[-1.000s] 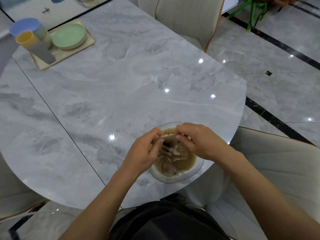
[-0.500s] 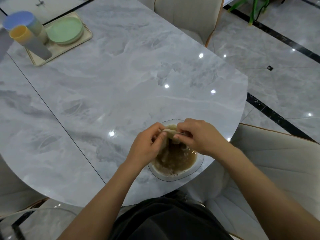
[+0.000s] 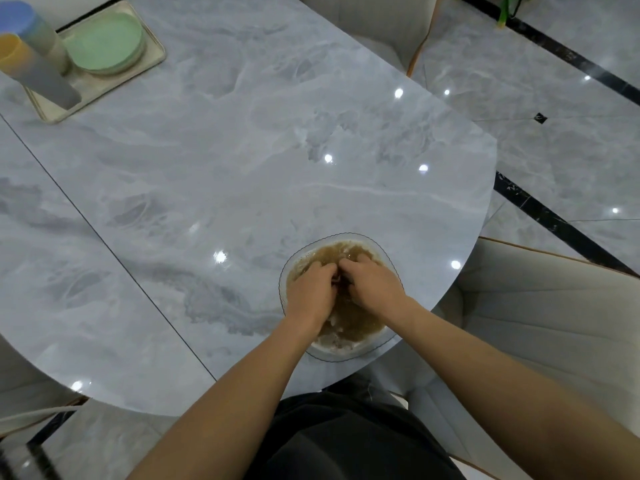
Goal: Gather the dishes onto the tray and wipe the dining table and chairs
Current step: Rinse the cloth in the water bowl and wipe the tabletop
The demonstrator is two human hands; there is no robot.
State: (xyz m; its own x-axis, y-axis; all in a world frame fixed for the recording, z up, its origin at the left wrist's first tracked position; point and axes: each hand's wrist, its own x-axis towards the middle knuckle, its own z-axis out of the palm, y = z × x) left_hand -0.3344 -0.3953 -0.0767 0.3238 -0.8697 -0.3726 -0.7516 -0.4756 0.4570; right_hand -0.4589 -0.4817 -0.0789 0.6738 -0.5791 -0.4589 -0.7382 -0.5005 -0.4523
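- A clear glass bowl point(image 3: 343, 355) of murky brown water sits on the grey marble counter point(image 3: 242, 150), at the lower centre of the frame, close to the rounded near edge.
- The left hand point(image 3: 310, 294) and the right hand point(image 3: 375, 285) are both down in the bowl, knuckles up, nearly touching at the middle.
- Fingers of both hands curl down into the water around something small and dark. Whether they are gripping it I cannot tell, as the tips are hidden.
- In the upper left of the frame a beige tray point(image 3: 152, 65) lies on the counter, well apart from the bowl.
- The tray holds a stack of green plates point(image 3: 105, 43), a blue-topped cup point(image 3: 20, 19) and a yellow-topped cup point(image 3: 14, 51).
- A pale padded chair point(image 3: 536, 306) stands at the right, another chair point(image 3: 374, 22) at the top edge.
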